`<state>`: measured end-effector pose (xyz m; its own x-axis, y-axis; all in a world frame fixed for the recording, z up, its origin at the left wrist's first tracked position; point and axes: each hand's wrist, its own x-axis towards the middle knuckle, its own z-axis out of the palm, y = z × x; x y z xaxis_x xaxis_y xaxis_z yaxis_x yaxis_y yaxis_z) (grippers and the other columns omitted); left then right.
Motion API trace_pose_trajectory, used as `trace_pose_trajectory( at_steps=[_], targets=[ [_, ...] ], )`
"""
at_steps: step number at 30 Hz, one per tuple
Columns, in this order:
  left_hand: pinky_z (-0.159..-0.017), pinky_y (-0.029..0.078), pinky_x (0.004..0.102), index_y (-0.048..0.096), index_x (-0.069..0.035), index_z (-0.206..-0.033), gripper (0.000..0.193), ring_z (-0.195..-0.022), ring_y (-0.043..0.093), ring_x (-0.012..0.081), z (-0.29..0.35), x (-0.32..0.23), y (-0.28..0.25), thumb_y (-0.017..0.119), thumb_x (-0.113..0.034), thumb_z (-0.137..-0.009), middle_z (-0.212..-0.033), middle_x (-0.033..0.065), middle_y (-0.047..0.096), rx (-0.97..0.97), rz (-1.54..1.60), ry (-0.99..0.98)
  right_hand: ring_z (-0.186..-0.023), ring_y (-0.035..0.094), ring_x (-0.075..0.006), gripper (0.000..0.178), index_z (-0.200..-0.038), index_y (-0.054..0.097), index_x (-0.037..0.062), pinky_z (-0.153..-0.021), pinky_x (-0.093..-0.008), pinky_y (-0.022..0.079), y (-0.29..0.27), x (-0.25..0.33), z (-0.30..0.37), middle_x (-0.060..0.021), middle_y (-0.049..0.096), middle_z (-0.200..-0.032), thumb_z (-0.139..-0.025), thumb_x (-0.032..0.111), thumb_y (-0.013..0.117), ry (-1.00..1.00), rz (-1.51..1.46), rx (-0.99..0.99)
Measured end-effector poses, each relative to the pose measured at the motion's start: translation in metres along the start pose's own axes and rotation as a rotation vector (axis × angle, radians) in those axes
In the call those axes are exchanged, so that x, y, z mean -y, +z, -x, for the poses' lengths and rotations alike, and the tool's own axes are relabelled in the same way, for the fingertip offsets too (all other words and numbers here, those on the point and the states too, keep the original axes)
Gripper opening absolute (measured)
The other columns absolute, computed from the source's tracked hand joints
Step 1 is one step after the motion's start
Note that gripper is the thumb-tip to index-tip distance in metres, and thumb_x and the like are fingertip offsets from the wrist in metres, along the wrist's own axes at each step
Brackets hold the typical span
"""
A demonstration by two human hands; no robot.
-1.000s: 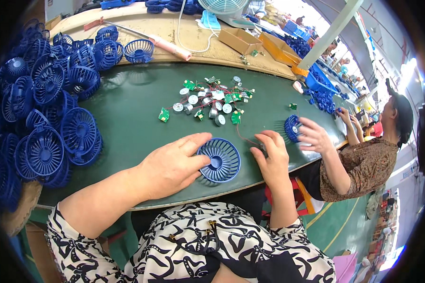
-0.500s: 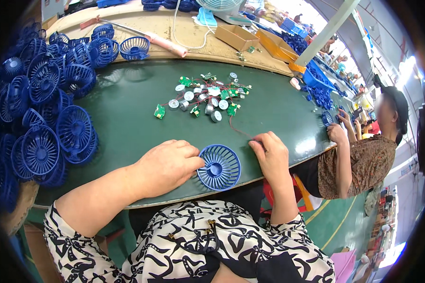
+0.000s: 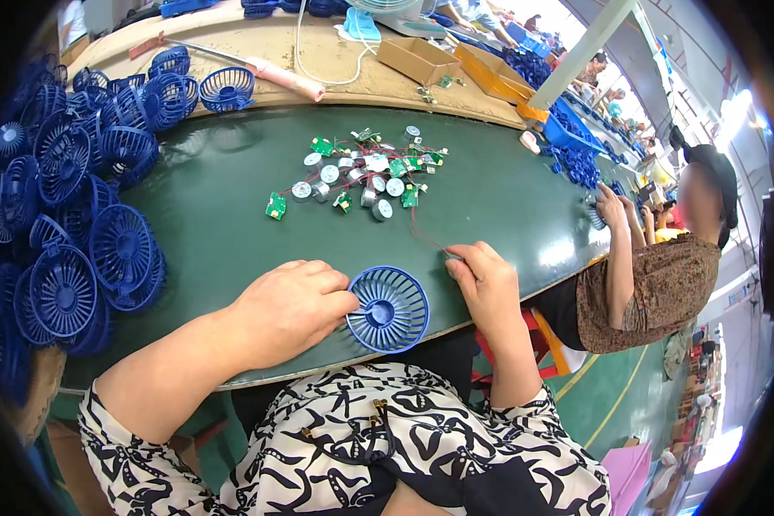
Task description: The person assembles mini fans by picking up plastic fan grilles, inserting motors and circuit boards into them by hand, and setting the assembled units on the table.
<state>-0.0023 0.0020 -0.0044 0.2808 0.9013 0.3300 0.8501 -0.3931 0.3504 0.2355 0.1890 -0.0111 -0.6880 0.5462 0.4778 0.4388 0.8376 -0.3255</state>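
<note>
Left hand [image 3: 288, 305] pinches left rim of blue slotted cup [image 3: 393, 331], which sits at the near edge of green tabletop [image 3: 224, 232]; right hand [image 3: 488, 279], just right of cup, has thumb and forefinger pinching red wire [image 3: 426, 239] running to green circuit board [image 3: 410, 196].

The round slatted plastic cage [image 3: 388, 310] and heaped slatted cages [image 3: 64, 291] are deep blue; flat circuit boards [image 3: 276, 205], green; round metal motors [image 3: 382, 210], silver-grey; thin wire [image 3: 427, 242], red; the smooth counter [image 3: 232, 215], dark green; the cloth shirt [image 3: 318, 447], cream with black squiggles.
</note>
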Motion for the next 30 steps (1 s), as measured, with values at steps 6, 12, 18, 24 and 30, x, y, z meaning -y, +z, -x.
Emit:
trace_pose_trajectory(
  at_steps=[6, 12, 18, 24, 30],
  targets=[
    [-0.089, 0.051, 0.0414, 0.067, -0.008, -0.104, 0.026, -0.103, 0.063, 0.0291, 0.000, 0.000, 0.000, 0.073, -0.011, -0.080, -0.107, 0.0109, 0.066, -0.013, -0.002, 0.001, -0.076, 0.065, -0.0324, 0.016, -0.097, 0.070, 0.0039, -0.068, -0.0398, 0.051, -0.007, -0.008, 0.004, -0.0133, 0.064, -0.085, -0.091, 0.019, 0.068, 0.173, -0.031, -0.029],
    [-0.088, 0.052, 0.0411, 0.067, -0.008, -0.104, 0.026, -0.102, 0.064, 0.0288, -0.001, -0.001, 0.000, 0.074, -0.011, -0.079, -0.106, 0.0111, 0.066, -0.004, -0.012, 0.009, -0.070, 0.060, -0.0274, 0.022, -0.103, 0.068, 0.0018, -0.065, -0.0357, 0.048, -0.014, -0.004, 0.014, -0.0123, 0.061, -0.085, -0.087, 0.016, 0.072, 0.134, -0.051, -0.002],
    [-0.086, 0.052, 0.0415, 0.067, -0.008, -0.102, 0.025, -0.101, 0.064, 0.0290, 0.000, -0.003, -0.001, 0.074, -0.012, -0.079, -0.104, 0.0114, 0.066, -0.037, -0.012, 0.026, -0.068, 0.061, -0.0264, 0.024, -0.102, 0.068, 0.0014, -0.064, -0.0342, 0.049, -0.022, 0.007, 0.011, -0.0117, 0.062, -0.086, -0.082, 0.013, 0.076, 0.088, 0.091, 0.062],
    [-0.085, 0.052, 0.0415, 0.066, -0.008, -0.101, 0.024, -0.098, 0.064, 0.0298, 0.000, -0.005, 0.002, 0.074, -0.011, -0.079, -0.104, 0.0109, 0.066, -0.026, -0.007, 0.042, -0.080, 0.065, -0.0322, 0.024, -0.101, 0.067, 0.0031, -0.071, -0.0399, 0.053, -0.025, 0.026, 0.003, -0.0124, 0.064, -0.089, -0.082, 0.014, 0.076, 0.031, -0.099, 0.082],
    [-0.080, 0.052, 0.0415, 0.065, -0.006, -0.100, 0.023, -0.092, 0.063, 0.0312, -0.001, -0.003, 0.001, 0.072, -0.010, -0.078, -0.099, 0.0109, 0.065, -0.042, -0.016, 0.043, -0.087, 0.059, -0.0264, 0.030, -0.103, 0.066, 0.0070, -0.074, -0.0376, 0.049, -0.020, 0.068, -0.011, -0.0063, 0.060, -0.092, -0.077, 0.015, 0.078, -0.448, -0.067, 0.301]
  ],
)
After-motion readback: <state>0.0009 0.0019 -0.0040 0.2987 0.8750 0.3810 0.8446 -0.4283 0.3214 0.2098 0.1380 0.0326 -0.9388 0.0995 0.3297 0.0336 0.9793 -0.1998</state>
